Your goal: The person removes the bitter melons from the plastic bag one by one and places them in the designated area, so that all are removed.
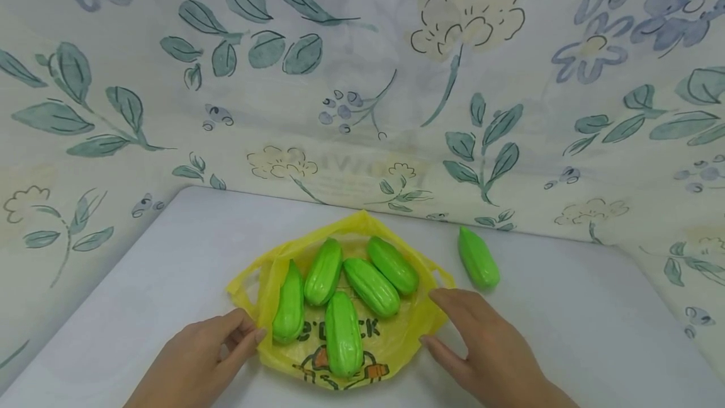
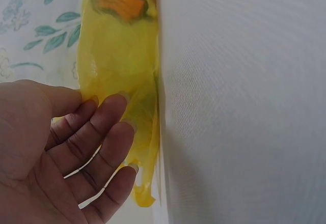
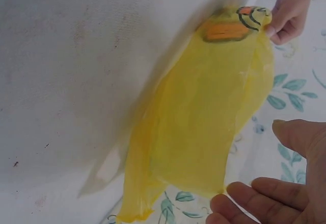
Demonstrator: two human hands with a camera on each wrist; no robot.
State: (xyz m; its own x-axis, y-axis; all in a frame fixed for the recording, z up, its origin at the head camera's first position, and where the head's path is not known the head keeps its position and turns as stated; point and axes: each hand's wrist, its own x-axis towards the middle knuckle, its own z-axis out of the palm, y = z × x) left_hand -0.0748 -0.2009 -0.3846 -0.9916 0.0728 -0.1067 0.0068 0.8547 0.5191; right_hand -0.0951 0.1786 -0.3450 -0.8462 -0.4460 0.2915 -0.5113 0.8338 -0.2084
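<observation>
A yellow plastic bag (image 1: 404, 348) with printed black and orange figures lies mouth-up on the table. Several glossy bright green, ridged, zucchini-like vegetables (image 1: 343, 335) rest inside it. My left hand (image 1: 195, 357) pinches the bag's left rim between thumb and fingers; in the left wrist view the fingertips (image 2: 125, 127) lie against the yellow plastic. At the opposite side, my right hand (image 1: 489, 348) has its thumb and fingers spread, with the fingertips right at the bag's edge. One more green vegetable (image 1: 478, 258) lies outside the bag, beyond the right hand.
Underneath is a white table (image 1: 153, 269), whose back edge meets a hanging cloth (image 1: 362, 99) printed with flowers and leaves. That cloth also lines the left and right sides. The bag's handle loops spread out to left and right.
</observation>
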